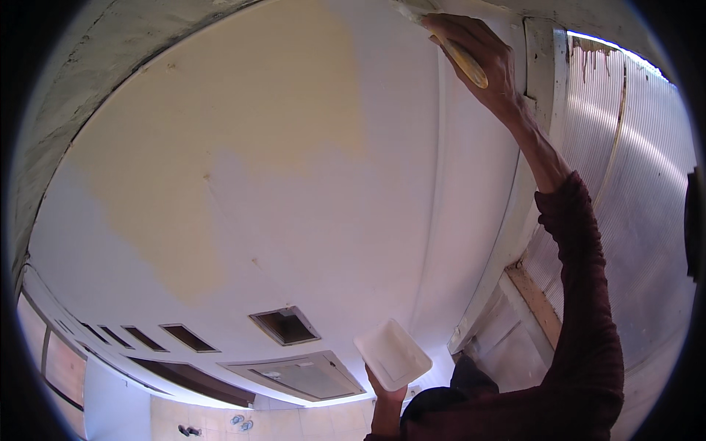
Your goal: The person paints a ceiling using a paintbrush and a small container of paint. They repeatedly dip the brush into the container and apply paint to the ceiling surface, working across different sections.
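Note:
My right hand [478, 55] is raised high at the upper right, fingers closed round a paintbrush [467, 65] with a yellowish wooden handle. Its bristle end points to the upper left, close to the top of the pale wall [316, 220]; whether it touches cannot be told. Low down near my body, my left hand [387, 389] grips a shallow white plastic tray [393, 354] from below. Its inside looks whitish, and I cannot make out how much paint it holds. A cream-yellow patch [243, 95] covers the wall's upper left part, with whiter areas around it.
A rough grey concrete surface [81, 73] borders the wall at upper left. Translucent corrugated sheeting [625, 147] and a wooden frame stand on the right. Low on the wall are a square opening [285, 325] and several narrow ones. Slippers [241, 422] lie on the tiled floor.

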The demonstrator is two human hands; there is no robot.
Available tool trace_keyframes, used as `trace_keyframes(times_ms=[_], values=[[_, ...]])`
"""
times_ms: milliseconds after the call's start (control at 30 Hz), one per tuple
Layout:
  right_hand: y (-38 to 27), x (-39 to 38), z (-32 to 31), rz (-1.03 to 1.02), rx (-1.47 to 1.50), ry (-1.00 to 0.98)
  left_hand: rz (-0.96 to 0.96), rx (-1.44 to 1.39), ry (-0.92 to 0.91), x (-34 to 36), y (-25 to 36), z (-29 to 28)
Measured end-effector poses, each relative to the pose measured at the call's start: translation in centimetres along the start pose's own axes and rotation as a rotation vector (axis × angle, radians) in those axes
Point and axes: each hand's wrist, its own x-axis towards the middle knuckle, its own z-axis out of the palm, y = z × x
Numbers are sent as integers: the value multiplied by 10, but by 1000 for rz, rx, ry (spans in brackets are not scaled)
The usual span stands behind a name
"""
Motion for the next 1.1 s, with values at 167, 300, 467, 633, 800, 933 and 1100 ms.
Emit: trace_keyframes(times_ms=[167,300,467,633,800,933,1100], values=[[-50,-34,-17,88,41,-147,-13,-51,31,-3,-2,1],[-100,-84,-42,131,116,-338,-33,-50,42,-7,-1,-2],[-157,-137,-68,125,214,-505,-48,-39,18,-8,1,3],[-189,-162,-84,208,470,-692,-82,-105,26,-11,-2,5],[-152,-116,-50,392,648,-614,-50,-18,69,-9,-11,1],[-108,-57,-20,524,573,-593,-60,-109,94,-14,-11,1],[-67,-16,-7,344,343,-332,-29,-66,89,-11,-10,0]])
